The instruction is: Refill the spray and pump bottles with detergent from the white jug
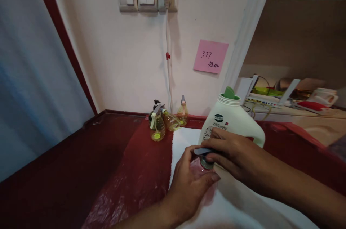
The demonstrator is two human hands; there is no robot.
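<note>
Both hands (208,171) closed round small bottle (201,167) — cap pinched.

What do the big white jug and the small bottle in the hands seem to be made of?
White jug: looks like opaque plastic, smooth with a soft sheen, moulded handle, green spout. Small bottle, held by the left hand while the right hand grips its top: clear, pink-tinted, probably plastic; the fingers hide most of it.
</note>
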